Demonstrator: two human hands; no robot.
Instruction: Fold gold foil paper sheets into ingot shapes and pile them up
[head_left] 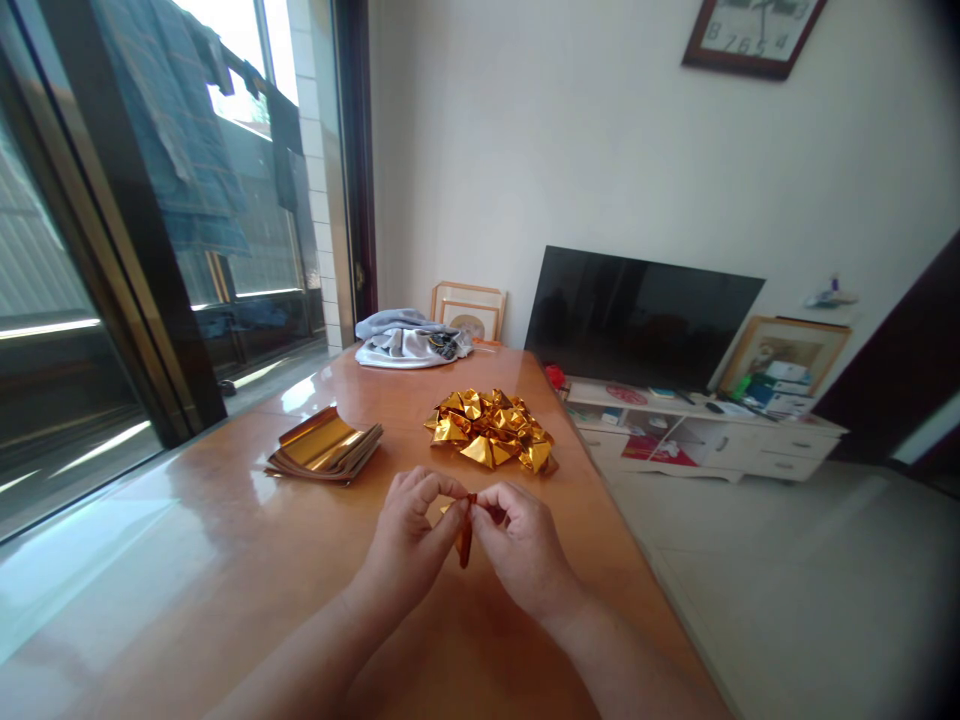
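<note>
Both hands meet above the near part of the table [225, 560]. The left hand [409, 535] and the right hand [521, 545] pinch one small folded gold paper [466, 535] between their fingertips. The paper hangs between the two hands, its long axis almost upright. The pile of folded gold pieces [491, 428] lies farther ahead, the stack of flat gold sheets [324, 447] to the left.

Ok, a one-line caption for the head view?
Both hands, left hand and right hand, pinch a folded gold paper piece over a wooden table, behind it a pile of folded gold pieces.
</note>
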